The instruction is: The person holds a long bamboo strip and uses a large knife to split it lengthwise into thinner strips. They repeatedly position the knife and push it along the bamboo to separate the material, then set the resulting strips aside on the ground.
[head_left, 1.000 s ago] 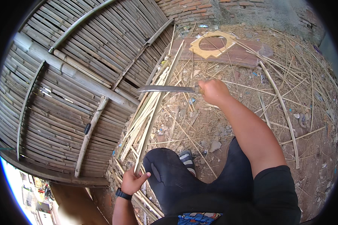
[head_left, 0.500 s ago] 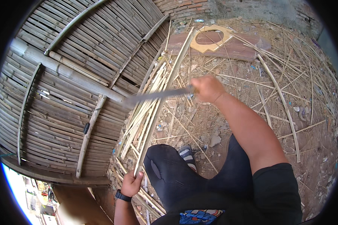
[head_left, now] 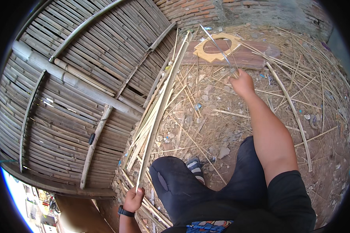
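The left hand [head_left: 133, 200], low in the frame and left of its centre, pinches the near end of a long bamboo strip [head_left: 159, 118], thumb lying along it. From there the strip slants up to the top middle of the frame, where its far end lies near the left end of a brown plank [head_left: 260, 56]. A dark watch [head_left: 125, 211] circles the left wrist.

The right hand [head_left: 243, 83], right of the frame's centre and higher than the left, is closed round the handle of a long knife [head_left: 217, 47]. The blade points up and to the left, well apart from the strip, and in the view crosses a yellow board [head_left: 210, 58] with a round hole, which lies over the plank.

Pale split strips [head_left: 144, 134] lie in a loose heap just left of the held one. Scattered slivers and dry scraps cover the ground [head_left: 315, 186] across the right of the frame, among them a longer curved strip [head_left: 291, 105]. A slatted bamboo wall [head_left: 66, 108] fills the upper left, and a brick wall [head_left: 194, 11] runs along the top. Dark trousers [head_left: 182, 184] and a sandalled foot [head_left: 196, 169] show at the lower middle.
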A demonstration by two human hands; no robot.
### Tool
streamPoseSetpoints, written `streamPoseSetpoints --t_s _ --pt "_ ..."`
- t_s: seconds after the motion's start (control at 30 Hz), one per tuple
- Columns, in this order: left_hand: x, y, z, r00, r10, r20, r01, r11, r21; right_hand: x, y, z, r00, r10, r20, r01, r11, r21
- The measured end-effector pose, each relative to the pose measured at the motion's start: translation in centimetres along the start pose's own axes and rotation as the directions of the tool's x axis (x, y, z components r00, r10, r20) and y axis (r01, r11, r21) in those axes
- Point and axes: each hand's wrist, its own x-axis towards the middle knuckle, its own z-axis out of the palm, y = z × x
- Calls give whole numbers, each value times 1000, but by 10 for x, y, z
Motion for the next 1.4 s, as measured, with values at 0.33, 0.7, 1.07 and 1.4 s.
streamPoseSetpoints --t_s 0.33,0.7,1.07,1.4 --pt "17 5 23 984 123 -131 -118 992 41 -61 -88 -7 628 -753 196 766 643 12" --pt "6 30 30 872 376 -315 -204 862 463 -53 -81 -12 599 -800 37 801 598 -36" --pt "19 5 36 888 326 -323 -194 905 379 -85 -108 6 303 -946 114 953 300 -48" --pt "8 1 24 861 384 -332 -178 841 511 -38 -72 -32 711 -689 -140 664 723 -188"
